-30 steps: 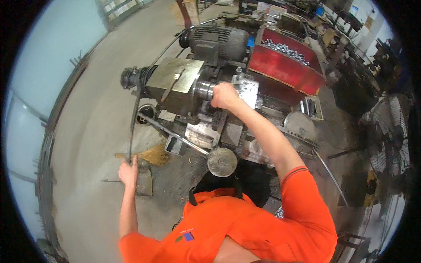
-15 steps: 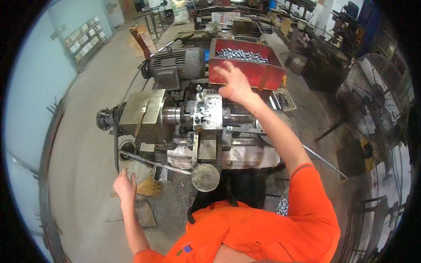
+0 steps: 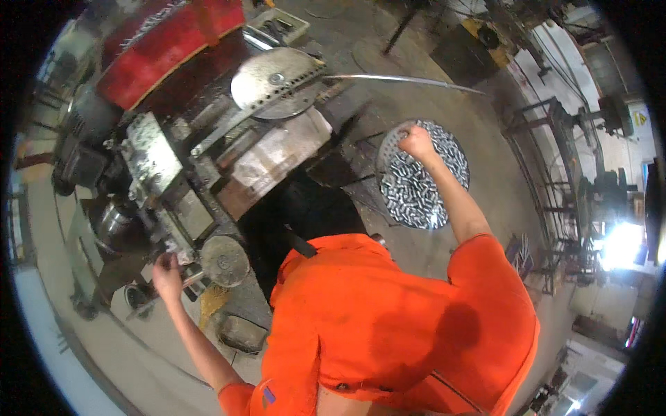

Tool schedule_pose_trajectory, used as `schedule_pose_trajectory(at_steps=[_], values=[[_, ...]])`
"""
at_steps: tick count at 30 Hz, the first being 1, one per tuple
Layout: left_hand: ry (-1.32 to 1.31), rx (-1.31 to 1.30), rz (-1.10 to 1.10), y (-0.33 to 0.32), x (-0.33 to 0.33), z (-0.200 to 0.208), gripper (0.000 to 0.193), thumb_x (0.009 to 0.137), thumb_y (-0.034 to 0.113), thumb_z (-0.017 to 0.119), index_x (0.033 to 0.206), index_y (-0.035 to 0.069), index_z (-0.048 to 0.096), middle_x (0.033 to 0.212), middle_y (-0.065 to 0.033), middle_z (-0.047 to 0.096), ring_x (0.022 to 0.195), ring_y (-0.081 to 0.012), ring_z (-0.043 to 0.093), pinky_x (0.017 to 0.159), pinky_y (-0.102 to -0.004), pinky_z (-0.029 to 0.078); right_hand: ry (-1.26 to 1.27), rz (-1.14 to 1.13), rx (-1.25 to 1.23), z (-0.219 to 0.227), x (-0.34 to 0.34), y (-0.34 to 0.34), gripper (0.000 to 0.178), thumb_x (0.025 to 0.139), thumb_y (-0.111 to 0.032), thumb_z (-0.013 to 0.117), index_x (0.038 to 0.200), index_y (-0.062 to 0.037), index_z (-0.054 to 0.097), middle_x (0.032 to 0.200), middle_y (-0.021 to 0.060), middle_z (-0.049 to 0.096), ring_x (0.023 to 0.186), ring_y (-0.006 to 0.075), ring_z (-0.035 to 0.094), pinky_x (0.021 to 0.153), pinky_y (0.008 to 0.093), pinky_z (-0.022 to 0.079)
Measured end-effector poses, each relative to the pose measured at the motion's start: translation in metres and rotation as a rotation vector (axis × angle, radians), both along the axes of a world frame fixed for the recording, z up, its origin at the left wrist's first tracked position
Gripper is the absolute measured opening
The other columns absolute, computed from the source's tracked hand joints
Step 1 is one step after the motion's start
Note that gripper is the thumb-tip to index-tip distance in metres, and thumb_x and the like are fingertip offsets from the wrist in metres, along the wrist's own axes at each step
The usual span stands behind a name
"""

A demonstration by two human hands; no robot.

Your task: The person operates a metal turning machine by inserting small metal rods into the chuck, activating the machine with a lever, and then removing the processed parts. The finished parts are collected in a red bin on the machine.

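Observation:
At the right, my right hand [image 3: 417, 142] is at the upper part of a round basin [image 3: 394, 139] heaped with short, shiny metal cylinders [image 3: 420, 191]. Its fingers are curled closed, and whatever they hold is hidden. My left hand [image 3: 166, 277] is at the lower left, above a metal lever bar [image 3: 193, 279] that runs to a round disc [image 3: 225, 261] on the machine. Its fingers are smeared, so I cannot tell whether it grips anything.
The greasy machine [image 3: 154, 154] fills the left, with a large metal wheel [image 3: 274, 83] and a long rod [image 3: 409, 81] extending rightward. Behind it stands a red box [image 3: 170, 52] of metal parts. A small tray [image 3: 281, 26] sits beside that box. Metal racks [image 3: 548, 159] line the far right.
The view has swung to the right. My right hand has left the space in front of the red box for the basin, and its spread fingers have closed. My left hand is nearer the lever.

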State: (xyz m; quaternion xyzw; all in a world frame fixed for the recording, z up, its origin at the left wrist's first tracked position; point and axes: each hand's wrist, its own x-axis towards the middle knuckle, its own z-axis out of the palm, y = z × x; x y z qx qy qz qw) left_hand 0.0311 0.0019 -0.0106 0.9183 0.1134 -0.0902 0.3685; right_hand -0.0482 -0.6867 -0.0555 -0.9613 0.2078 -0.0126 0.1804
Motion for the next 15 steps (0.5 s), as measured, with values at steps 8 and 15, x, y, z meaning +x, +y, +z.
schedule_pose_trajectory(at_steps=[8, 15], values=[[-0.002, 0.180, -0.066, -0.022, 0.006, 0.022, 0.024, 0.086, 0.023, 0.060, 0.092, 0.000, 0.061, 0.069, -0.0078, 0.062, 0.060, -0.0139, 0.055, 0.058, -0.0300, 0.044, 0.257, 0.326, -0.139, -0.066, -0.064, -0.004, 0.039, 0.057, -0.014, 0.063, 0.095, -0.0050, 0.067, 0.121, 0.0154, 0.055, 0.112, 0.0322, 0.052, 0.095, 0.0363, 0.043], [-0.050, 0.158, 0.000, -0.018, 0.001, 0.017, 0.021, 0.086, 0.021, 0.059, 0.092, 0.000, 0.062, 0.071, -0.0085, 0.062, 0.062, -0.0147, 0.057, 0.061, -0.0301, 0.045, 0.423, 0.477, -0.161, -0.083, -0.039, -0.007, 0.043, 0.059, -0.012, 0.062, 0.101, -0.0046, 0.066, 0.126, 0.0169, 0.051, 0.112, 0.0325, 0.052, 0.096, 0.0357, 0.043]])
